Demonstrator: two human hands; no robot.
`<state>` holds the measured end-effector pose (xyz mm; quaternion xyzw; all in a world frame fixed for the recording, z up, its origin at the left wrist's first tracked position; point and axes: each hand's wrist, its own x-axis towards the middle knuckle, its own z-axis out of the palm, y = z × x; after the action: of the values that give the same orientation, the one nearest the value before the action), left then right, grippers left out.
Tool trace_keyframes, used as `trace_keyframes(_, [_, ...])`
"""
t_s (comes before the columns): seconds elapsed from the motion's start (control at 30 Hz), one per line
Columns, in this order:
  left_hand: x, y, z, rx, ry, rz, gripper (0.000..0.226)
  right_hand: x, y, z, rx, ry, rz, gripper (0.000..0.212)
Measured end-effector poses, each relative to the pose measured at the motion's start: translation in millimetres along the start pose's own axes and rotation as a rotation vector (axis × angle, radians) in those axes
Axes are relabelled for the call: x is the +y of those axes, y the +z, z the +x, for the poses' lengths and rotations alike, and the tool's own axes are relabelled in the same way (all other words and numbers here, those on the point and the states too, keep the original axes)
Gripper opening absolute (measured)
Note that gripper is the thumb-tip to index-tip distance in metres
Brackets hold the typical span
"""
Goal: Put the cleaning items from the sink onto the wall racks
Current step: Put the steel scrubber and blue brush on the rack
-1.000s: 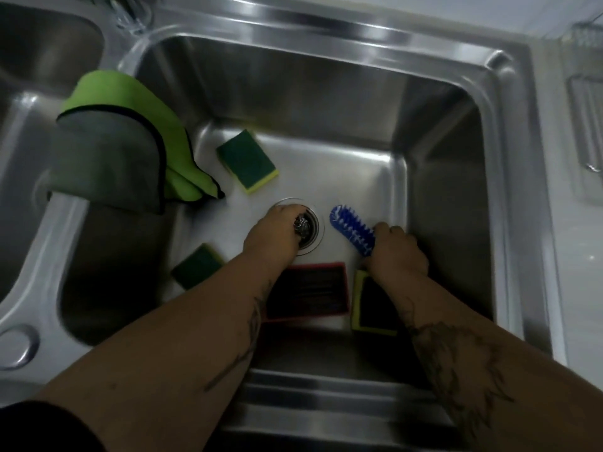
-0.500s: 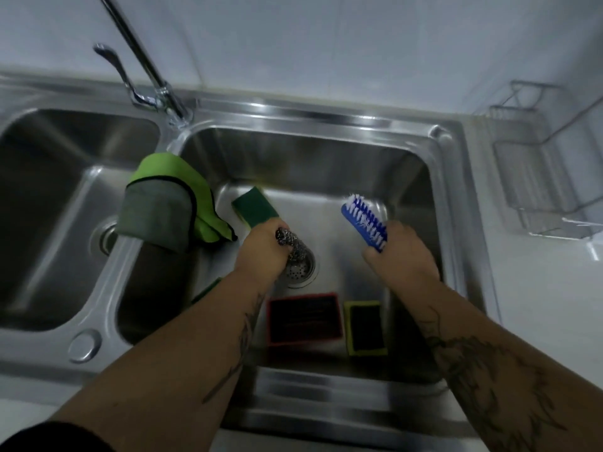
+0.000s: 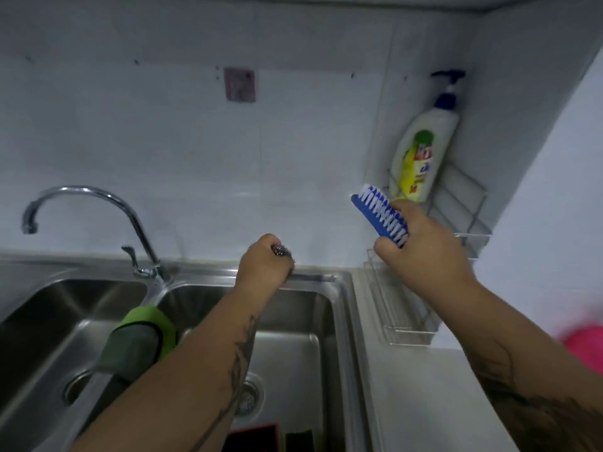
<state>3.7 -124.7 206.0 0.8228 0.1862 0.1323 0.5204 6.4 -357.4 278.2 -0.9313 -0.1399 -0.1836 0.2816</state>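
My right hand (image 3: pixel 421 252) grips a blue scrub brush (image 3: pixel 378 215) with white bristles, raised in front of the corner wire wall rack (image 3: pixel 470 207). A second wire rack (image 3: pixel 401 308) hangs lower on the wall, just under that hand. My left hand (image 3: pixel 264 265) is closed on a steel wool scourer (image 3: pixel 282 250), held above the back rim of the right sink basin (image 3: pixel 339 308). At the bottom of that basin lie a red-framed pad (image 3: pixel 257 437) and a dark sponge with a yellow-green edge (image 3: pixel 298 440), both cut off by the frame.
A white dish-soap pump bottle (image 3: pixel 424 148) stands in the corner rack. A green and grey cloth (image 3: pixel 140 337) hangs over the divider between the two basins. The tap (image 3: pixel 98 207) arches over the left basin. Something pink (image 3: pixel 584 347) sits at the right edge on the counter.
Both hands rose out of the sink, the right carrying the brush up to the racks and the left carrying the scourer. My view lifted from the basin to the wall.
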Motion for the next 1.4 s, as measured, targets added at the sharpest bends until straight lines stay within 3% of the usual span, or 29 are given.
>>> trace_keyframes(0.2, [92.1, 15.2, -12.6, -0.070, 0.133, -0.145, 0.012, 39.0, -72.8, 34.6, 0.113, 0.072, -0.133, 0.048])
trace_keyframes(0.37, [130.3, 30.6, -10.7, -0.061, 0.207, -0.158, 0.011, 60.2, -72.6, 55.6, 0.038, 0.161, -0.361, 0.047])
trace_keyframes(0.5, [136.0, 40.0, -4.7, -0.064, 0.206, -0.171, 0.012, 61.0, -58.2, 65.5, 0.075, 0.146, -0.540, 0.038])
trace_keyframes(0.6, [133.0, 44.3, -1.1, -0.069, 0.189, -0.171, 0.014, 57.8, -52.3, 73.6, -0.064, 0.153, -0.668, 0.043])
trace_keyframes(0.7, [127.1, 48.2, 0.2, -0.080, 0.174, -0.172, 0.016, 55.3, -46.1, 77.5, -0.202, 0.166, -0.765, 0.034])
trace_keyframes(0.97, [116.2, 48.0, -0.6, -0.095, 0.179, -0.161, 0.017, 52.6, -43.9, 85.9, -0.287, 0.145, -0.844, 0.030])
trace_keyframes(1.23, [110.0, 44.6, 0.7, -0.111, 0.162, -0.167, 0.020, 40.9, -48.7, 87.9, -0.419, 0.241, -0.859, 0.025])
trace_keyframes(1.33, [117.7, 43.7, -3.0, -0.128, 0.184, -0.197, 0.021, 39.4, -56.1, 83.4, -0.306, 0.210, -0.776, 0.021])
trace_keyframes(1.4, [127.5, 45.1, -3.1, -0.108, 0.237, -0.193, 0.023, 40.2, -67.3, 79.3, 0.010, 0.088, -0.595, 0.018])
